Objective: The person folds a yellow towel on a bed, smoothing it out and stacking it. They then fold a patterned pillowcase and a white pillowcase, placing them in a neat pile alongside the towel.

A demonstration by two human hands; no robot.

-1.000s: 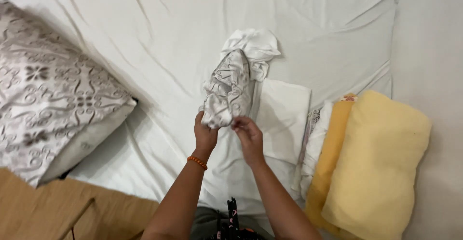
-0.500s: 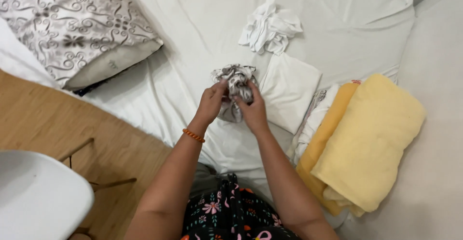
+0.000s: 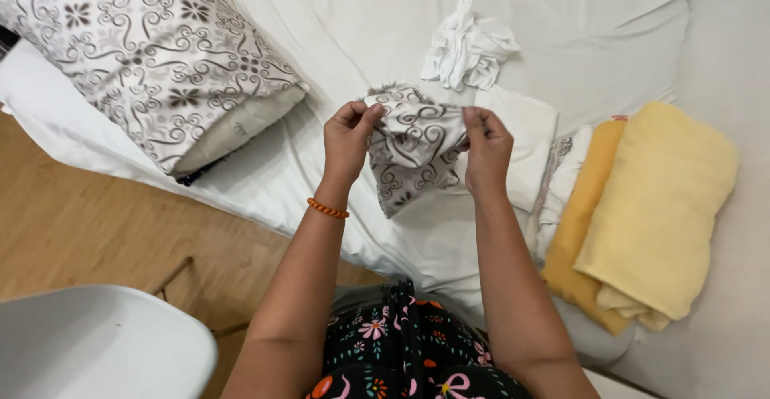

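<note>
Hands, left hand [image 3: 346, 138] and right hand [image 3: 484, 149], pinch shut on patterned cloth [image 3: 413, 149], crumpled white cloth [image 3: 468, 52] at one o'clock.

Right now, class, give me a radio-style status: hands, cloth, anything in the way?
Left hand and right hand pinch the patterned cloth at its top edge. Cloth bunched, held above the bed. Nothing between the hands.
</note>
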